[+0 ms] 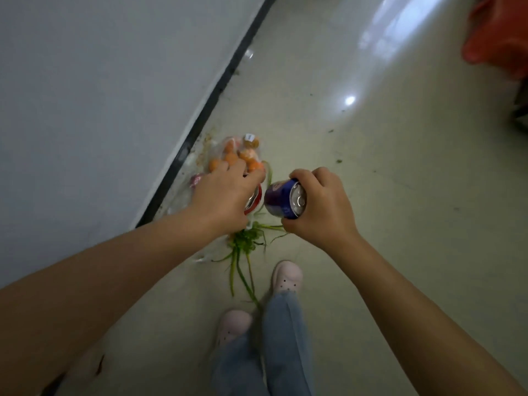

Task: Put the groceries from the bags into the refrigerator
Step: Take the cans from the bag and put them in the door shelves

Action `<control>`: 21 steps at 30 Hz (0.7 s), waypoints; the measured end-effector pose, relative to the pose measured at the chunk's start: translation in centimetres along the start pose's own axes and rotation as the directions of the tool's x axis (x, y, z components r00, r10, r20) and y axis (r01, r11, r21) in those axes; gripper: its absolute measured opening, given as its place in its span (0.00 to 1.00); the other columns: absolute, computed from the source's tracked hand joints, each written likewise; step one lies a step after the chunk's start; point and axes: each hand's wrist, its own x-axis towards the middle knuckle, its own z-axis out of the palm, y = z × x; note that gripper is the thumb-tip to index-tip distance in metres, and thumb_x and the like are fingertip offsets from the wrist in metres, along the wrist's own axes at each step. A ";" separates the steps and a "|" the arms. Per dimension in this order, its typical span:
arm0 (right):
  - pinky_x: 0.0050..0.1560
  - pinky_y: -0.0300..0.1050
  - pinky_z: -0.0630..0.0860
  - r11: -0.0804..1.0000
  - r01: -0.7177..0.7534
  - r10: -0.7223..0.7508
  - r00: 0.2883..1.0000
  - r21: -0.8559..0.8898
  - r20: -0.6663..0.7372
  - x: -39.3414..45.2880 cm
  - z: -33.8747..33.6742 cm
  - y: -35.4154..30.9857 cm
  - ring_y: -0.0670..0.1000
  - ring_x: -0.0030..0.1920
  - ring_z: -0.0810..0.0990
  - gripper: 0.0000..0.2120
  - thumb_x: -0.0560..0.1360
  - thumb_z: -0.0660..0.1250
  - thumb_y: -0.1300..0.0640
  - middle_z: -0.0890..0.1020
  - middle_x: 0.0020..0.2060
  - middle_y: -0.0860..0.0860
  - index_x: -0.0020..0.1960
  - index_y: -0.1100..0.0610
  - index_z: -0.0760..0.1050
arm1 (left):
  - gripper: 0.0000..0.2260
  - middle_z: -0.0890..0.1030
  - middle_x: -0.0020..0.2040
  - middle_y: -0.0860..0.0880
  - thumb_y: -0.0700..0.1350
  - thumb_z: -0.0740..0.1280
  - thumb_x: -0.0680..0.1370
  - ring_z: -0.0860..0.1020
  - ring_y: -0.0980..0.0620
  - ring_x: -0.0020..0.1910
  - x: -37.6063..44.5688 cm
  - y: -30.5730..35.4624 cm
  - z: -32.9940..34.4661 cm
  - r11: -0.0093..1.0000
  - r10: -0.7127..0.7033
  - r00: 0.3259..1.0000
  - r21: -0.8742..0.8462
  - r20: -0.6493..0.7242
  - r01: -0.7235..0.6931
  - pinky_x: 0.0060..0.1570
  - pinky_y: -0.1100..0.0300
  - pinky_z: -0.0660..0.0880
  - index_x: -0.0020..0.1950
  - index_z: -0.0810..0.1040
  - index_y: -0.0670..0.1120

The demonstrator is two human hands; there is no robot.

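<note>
Feet: two pale pink clogs (287,275) with small holes, under light blue jeans (283,338), stand on the floor at the near edge, centre.
Greens: a bunch of thin green stalks (243,252) lies on the floor just beyond the clogs, its leafy end under the hands.
Right hand: the right hand (320,207) is curled around a blue can (284,200), fingers over its far side and thumb under its near side.
Blue can: dark blue with a pale patch on its side, lying sideways in the grip, its silver top and pull tab facing right; it is held above the greens.
Left hand: the left hand (223,195) reaches down with fingers bent over a red can (255,200); whether it grips the can cannot be told.
Red can: red rim and silver top, mostly hidden beneath the left hand, just left of the blue can.
Clear bag: a see-through plastic bag (237,154) on the floor beyond the left hand, holding round orange fruits.
Floor: glossy pale tiles (371,138) with scattered specks.
Left side: a grey-white panel (100,95) with a dark bottom edge.
Far right: something orange-red (497,38), blurred.
</note>
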 end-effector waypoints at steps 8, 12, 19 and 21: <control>0.49 0.43 0.71 0.979 -0.198 0.200 0.922 0.039 -0.330 -11.7 -22.1 0.6 0.54 0.58 0.69 0.33 0.62 0.75 0.56 0.72 0.56 0.53 0.64 0.54 0.68 | 0.28 0.69 0.62 0.47 0.48 0.71 0.72 0.69 0.47 0.59 -4.9 16.0 -18.1 0.950 0.301 0.942 0.140 -0.151 -0.281 0.52 0.58 0.70 0.68 0.63 0.53; 0.47 0.41 0.68 0.951 -0.289 0.302 0.789 0.111 -0.535 -18.9 -31.8 2.9 0.54 0.55 0.73 0.32 0.60 0.76 0.57 0.74 0.55 0.53 0.63 0.55 0.70 | 0.28 0.69 0.63 0.46 0.48 0.71 0.71 0.68 0.46 0.61 -7.1 26.3 -24.9 0.898 0.431 0.868 0.214 -0.245 -0.385 0.56 0.55 0.71 0.67 0.63 0.53; 0.47 0.40 0.69 0.909 -0.376 0.375 0.551 0.180 -0.746 -30.1 -46.6 11.4 0.56 0.53 0.75 0.32 0.58 0.76 0.57 0.76 0.54 0.54 0.61 0.56 0.72 | 0.25 0.71 0.61 0.46 0.48 0.70 0.72 0.69 0.46 0.59 -9.5 46.2 -32.6 0.785 0.620 0.671 0.323 -0.407 -0.529 0.47 0.58 0.65 0.65 0.63 0.52; 0.48 0.41 0.69 0.908 -0.380 0.364 0.512 0.174 -0.778 -33.0 -50.5 14.8 0.56 0.53 0.75 0.32 0.58 0.76 0.58 0.76 0.54 0.55 0.61 0.57 0.72 | 0.25 0.71 0.61 0.46 0.47 0.70 0.72 0.69 0.46 0.59 -9.7 52.2 -34.3 0.765 0.644 0.620 0.344 -0.448 -0.545 0.47 0.58 0.65 0.65 0.63 0.51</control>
